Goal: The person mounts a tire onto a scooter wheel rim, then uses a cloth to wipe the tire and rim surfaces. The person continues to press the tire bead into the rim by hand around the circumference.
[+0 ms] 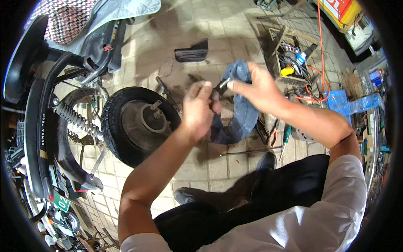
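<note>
Pinched between thumb and fingers, the blue-grey inner tube [245, 115] is in the right hand [261, 89], its loop hanging over the paved floor [218, 168] with a short silvery stem [225, 82] by the thumb! Left hand [199, 105] right up close, fingers curled and blurred, and what they grip you just cannot tell; over to the left sits the black-tyred wheel [110, 126], green-handled screwdriver [287, 133] down on the right.
</note>
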A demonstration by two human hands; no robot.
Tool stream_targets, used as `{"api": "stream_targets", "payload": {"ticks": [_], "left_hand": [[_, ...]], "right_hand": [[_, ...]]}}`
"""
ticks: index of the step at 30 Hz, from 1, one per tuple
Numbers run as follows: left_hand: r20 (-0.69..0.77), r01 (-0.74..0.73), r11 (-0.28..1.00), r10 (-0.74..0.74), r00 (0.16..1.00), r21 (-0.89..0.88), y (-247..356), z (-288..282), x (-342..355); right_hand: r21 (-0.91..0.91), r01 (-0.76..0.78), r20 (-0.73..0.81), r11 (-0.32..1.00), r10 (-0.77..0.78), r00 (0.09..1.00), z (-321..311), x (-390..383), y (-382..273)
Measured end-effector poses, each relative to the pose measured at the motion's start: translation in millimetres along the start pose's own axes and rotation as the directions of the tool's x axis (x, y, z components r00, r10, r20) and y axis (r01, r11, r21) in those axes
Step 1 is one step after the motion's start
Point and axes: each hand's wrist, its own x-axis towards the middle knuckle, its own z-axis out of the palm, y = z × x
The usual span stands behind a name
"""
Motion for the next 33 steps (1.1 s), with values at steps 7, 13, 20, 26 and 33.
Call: {"api": "stream_targets", "payload": {"ticks": [7, 13, 20, 26, 33], "left_hand": [[-0.150, 0.141, 0.628, -0.038, 0.988, 0.765, -75.4, -108.0, 63.6], [-0.129, 0.137, 0.308, -0.049, 0.990, 0.941, -138.7, -91.1, 99.7], [0.481, -0.241, 0.915, 0.061, 0.875, 0.323, -6.1, 9.4, 78.1], [0.595, -0.394, 0.793, 0.049, 0.802, 0.464, 56.7, 24.4, 30.5], [0.674, -0.648, -0.267, 0.515, 0.530, 0.713, 45.0, 30.5, -3.5]], "right_hand": [[0.345, -0.271, -0.003, 0.899, 0.289, 0.957, -74.1, -0.6, -28.7], [0.394, -0.181, 0.064, 0.901, 0.170, 0.983, -101.8, -19.1, -17.7], [0.452, -0.184, 0.303, 0.873, 0.044, 0.952, -81.9, -8.2, -8.3], [0.182, -0.212, 0.604, 0.960, 0.061, 0.795, -69.6, 9.5, -25.4], [-0.509, 0.301, 0.329, 0.806, -0.141, 0.934, -35.4, 18.1, -20.0]]}}
